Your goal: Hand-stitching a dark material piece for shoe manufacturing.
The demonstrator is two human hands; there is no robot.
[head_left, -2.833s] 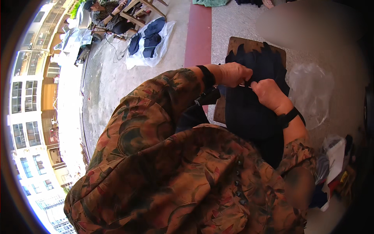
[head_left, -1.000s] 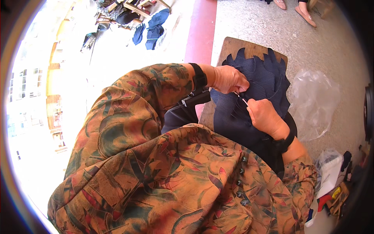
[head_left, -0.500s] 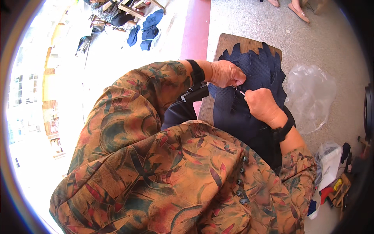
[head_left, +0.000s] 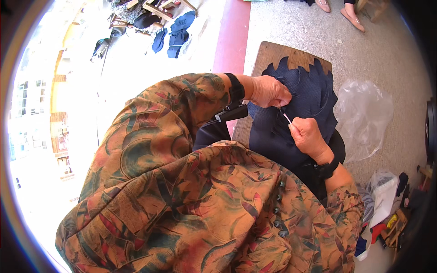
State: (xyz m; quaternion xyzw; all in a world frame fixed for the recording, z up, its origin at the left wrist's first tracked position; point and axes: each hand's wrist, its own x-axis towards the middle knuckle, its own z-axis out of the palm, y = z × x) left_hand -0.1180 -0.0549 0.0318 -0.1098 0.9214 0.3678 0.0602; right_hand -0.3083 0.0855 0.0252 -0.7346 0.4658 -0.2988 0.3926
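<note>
Navy textured fabric pieces (head_left: pixel 310 91) with jagged, pointed edges lie layered on a wooden board (head_left: pixel 295 53). At their left side my left hand (head_left: pixel 271 92) is closed, its fingertips pinching the fabric. My right hand (head_left: pixel 310 141), just below and to the right, grips a thin, light-coloured pointed tool (head_left: pixel 287 118). Its tip reaches up to the fabric by my left fingertips; the exact tip shape is too small to make out. Most of the tool's handle is hidden in my right fist. A loose thread shows on the fabric.
A clear plastic bag (head_left: pixel 364 120) lies on the floor right of the board. More dark blue fabric pieces (head_left: pixel 178 38) lie on the floor at the far left, near wooden stools. Another person's feet (head_left: pixel 353 19) show at the top right. Assorted items and bags (head_left: pixel 384 195) clutter the lower right.
My right hand has drawn slightly down and away from my left hand, showing more of the tool. My left hand still pinches the fabric. The whole view has shifted a little.
</note>
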